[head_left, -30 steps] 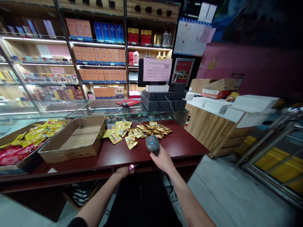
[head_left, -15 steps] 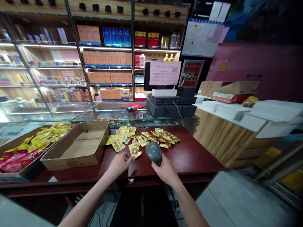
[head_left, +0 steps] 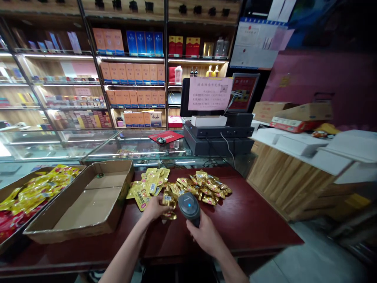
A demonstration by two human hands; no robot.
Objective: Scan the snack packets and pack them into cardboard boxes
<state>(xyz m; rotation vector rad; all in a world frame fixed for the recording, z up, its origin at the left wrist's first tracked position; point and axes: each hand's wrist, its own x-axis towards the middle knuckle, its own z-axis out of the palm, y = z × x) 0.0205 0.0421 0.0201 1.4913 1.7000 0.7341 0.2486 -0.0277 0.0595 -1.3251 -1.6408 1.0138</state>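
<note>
My right hand [head_left: 204, 234] is wrapped round the handle of a dark barcode scanner [head_left: 189, 206], which shows a small blue light on top. Just left of it, my left hand [head_left: 154, 210] has its fingers closed on a small gold snack packet [head_left: 169, 200]. Another gold packet lies under those fingers. Beyond the scanner spreads a pile of gold packets [head_left: 210, 186] on the dark red table [head_left: 235, 228]. Flatter yellow packets [head_left: 149, 188] lie beyond my left hand, some overlapping.
An open cardboard tray [head_left: 85, 208] stands left of the packets, beside a box of yellow and red bags [head_left: 48, 184]. Behind the table are a glass counter [head_left: 138, 145] and a till with a pink notice [head_left: 209, 94]. White boxes [head_left: 303, 143] sit on a wooden cabinet at right.
My left hand has moved onto a gold packet at the near edge of the pile and closed on it. The scanner stays in my right hand. The view has shifted closer to the table.
</note>
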